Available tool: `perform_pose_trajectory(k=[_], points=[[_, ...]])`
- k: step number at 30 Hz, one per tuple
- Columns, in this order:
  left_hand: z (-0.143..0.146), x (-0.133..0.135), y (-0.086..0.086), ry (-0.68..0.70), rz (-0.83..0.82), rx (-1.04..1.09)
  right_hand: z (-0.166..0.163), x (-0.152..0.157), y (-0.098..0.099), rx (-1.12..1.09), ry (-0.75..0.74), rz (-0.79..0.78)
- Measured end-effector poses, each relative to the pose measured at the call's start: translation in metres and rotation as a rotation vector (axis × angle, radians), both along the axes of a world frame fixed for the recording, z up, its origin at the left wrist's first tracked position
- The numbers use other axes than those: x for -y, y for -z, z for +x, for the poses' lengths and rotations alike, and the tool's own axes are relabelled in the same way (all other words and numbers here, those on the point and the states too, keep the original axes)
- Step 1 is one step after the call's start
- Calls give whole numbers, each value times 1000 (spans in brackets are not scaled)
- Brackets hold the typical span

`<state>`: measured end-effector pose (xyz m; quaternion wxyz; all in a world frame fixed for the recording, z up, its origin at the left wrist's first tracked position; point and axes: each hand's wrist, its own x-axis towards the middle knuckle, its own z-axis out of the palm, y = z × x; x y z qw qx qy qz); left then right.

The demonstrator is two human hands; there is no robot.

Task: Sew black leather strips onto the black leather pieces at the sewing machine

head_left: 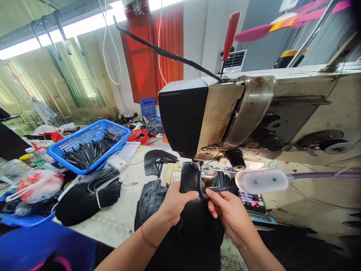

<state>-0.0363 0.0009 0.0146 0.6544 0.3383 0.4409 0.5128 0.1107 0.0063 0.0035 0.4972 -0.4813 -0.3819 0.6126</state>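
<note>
Black panel [194, 233]: a smooth, flexible sheet with a dull, leather-like sheen, lying on the tabletop [113, 224] directly in front of the sewing machine [220, 109]. Its upper end is a narrow tab that reaches the needle area of the machine; a raised, ribbed edging follows the tab's right border. Below the tab the sheet widens and hangs toward the operator. From where I stand, I cannot tell whether the needle has entered the material.

Left hand [172, 205]: grip closed on the panel's left side, thumb flat on the upper face. Right hand [229, 212]: grip pinched almost fully closed, thumb and forefinger holding a narrow black strip [229, 188] against the panel's right edge, the other fingers curled.

The machine has a black, flat-faced end cover and a worn, stained metal body. An oblong white lamp [262, 180] is lit below its arm. Left of the machine lie a curved black piece [153, 162], a layered stack of black pieces [148, 195] and a thick, folded bundle [84, 201] tied with a white band. Farther left of the machine, a perforated blue plastic basket [84, 137] contains thin black strips.
</note>
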Motion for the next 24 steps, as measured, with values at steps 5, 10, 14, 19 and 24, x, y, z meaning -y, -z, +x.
perform_pose_trajectory(k=[5,10,14,19,24], points=[[0,-1,2,-15,-20,-48,0,-1,1,-7,-10,-9],[2,-2,2,-34,-14,-68,-1,-2,1,-21,-12,-27],[2,-2,2,-15,6,-82,-1,-1,0,-38,-22,-38],[2,-5,1,-22,11,-136,-2,-2,1,-63,-49,-54],[0,-10,-1,-2,23,-177,3,-4,6,-93,-97,-73]])
